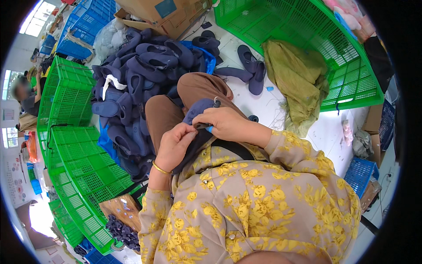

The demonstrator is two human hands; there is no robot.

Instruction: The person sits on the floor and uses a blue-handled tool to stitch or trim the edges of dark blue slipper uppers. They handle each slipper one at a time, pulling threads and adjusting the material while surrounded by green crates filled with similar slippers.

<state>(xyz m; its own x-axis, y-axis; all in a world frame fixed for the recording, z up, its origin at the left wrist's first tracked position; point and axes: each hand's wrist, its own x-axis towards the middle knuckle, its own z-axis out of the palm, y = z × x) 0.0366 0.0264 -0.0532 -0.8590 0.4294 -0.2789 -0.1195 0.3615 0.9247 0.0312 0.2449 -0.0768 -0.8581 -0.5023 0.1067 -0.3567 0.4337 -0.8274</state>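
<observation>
Over my lap, a navy fabric shoe (200, 109) lies between my two hands. My left hand (172, 144), with a gold bangle at the wrist, pinches the shoe's edge between thumb and fingertips. Closed round the same shoe from the other side is my right hand (226, 125), with a blue wrap on one finger. Above its knuckles pokes a small dark item with a metal end (216, 103); its kind I cannot make out. The fingertips of both hands come close together at a dark part of the shoe. My fingers hide much of that part.
A big heap of navy shoes (151, 59) lies ahead and left of my knees. Green plastic crates (81, 163) stand on the left, another green crate (351, 61) at the right. An olive sack (294, 72) lies by loose shoes (256, 79). A co-worker (30, 99) is far left.
</observation>
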